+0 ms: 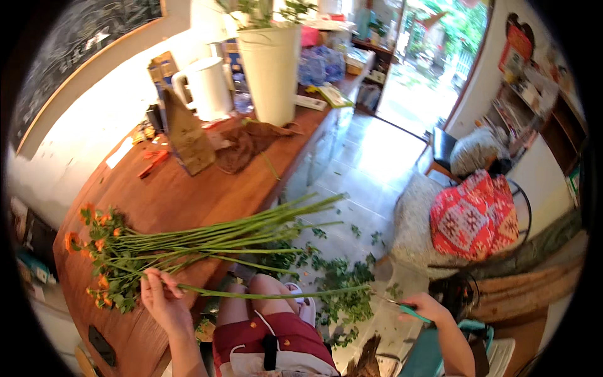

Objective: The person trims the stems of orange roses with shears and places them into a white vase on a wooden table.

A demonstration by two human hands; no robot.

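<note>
A bunch of orange flowers (100, 244) with long green stems (232, 237) lies across the wooden table, its heads at the left and its stem ends reaching past the table edge. My left hand (162, 300) pinches one flower stem (282, 295) close below the leafy heads. That stem runs to the right above my lap. At its far end my right hand (428, 308) grips teal-handled shears (416, 313), their blades pointing at the stem tip. Whether the blades touch the stem is too small to tell.
Cut leaves (345, 289) litter the tiled floor. On the wooden table (188, 195) stand a tall cream vase (269, 75), a white jug (210, 88) and a brown paper bag (185, 135), near a brown cloth (245, 147). A phone (102, 344) lies near the left edge. A red patterned cushion (474, 217) rests at right.
</note>
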